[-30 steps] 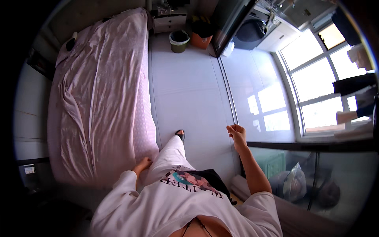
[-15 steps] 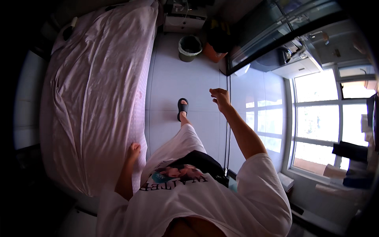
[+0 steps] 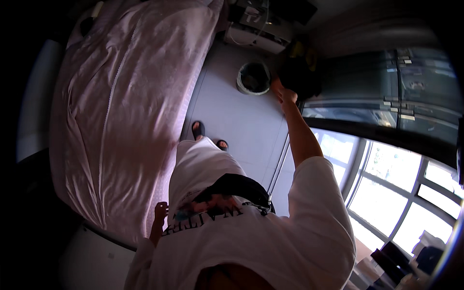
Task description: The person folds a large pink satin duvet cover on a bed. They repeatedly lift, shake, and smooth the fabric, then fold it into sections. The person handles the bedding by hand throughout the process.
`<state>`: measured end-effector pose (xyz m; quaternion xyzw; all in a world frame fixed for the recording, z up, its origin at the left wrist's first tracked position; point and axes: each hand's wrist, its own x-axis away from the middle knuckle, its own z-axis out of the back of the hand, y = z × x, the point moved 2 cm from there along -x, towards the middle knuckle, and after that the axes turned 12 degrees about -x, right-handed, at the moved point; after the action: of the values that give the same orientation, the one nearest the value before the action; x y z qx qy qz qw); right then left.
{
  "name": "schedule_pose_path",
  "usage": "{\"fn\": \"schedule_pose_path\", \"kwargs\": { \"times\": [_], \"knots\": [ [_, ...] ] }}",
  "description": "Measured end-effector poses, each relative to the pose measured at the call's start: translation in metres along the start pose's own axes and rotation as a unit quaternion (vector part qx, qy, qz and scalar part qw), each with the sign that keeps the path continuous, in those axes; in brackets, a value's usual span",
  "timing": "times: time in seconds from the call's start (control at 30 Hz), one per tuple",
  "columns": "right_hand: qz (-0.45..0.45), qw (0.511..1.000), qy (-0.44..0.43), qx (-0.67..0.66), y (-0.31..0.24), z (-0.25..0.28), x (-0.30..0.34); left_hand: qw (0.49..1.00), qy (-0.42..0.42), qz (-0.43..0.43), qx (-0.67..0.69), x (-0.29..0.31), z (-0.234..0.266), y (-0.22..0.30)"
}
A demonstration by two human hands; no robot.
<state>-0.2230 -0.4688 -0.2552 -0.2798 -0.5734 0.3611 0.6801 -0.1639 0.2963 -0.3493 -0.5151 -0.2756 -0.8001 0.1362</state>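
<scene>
"Right hand (image 3: pixel 288 95)?"
"Out by the orange bin (image 3: pixel 277 86), near the lined wastebasket (image 3: pixel 244 89) on the floor (image 3: pixel 227 104), off the right edge of the bed (image 3: pixel 130 121)."
"Left hand (image 3: pixel 161 210)?"
"By that edge's near end."
"With fingers clenched or released?"
"Cannot tell, on either."

A blown-out window (image 3: pixel 397 198) glares at lower right, the rest dim, with black fisheye edges.

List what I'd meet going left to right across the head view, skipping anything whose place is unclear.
Pink-covered bed → trash bin → right hand → bright window.
</scene>
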Motion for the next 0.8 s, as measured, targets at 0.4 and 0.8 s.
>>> {"fn": "schedule_pose_path", "kwargs": {
  "times": [0.4,0.8],
  "knots": [
    [-0.006,0.965,0.057,0.256,-0.012,-0.075,-0.183,0.997,0.052,-0.021,0.055,-0.065,0.057,0.282],
    [-0.084,0.891,0.085,0.437,-0.013,-0.131,-0.269,0.994,-0.051,0.093,-0.03,-0.06,-0.002,0.411]
  ]
}}
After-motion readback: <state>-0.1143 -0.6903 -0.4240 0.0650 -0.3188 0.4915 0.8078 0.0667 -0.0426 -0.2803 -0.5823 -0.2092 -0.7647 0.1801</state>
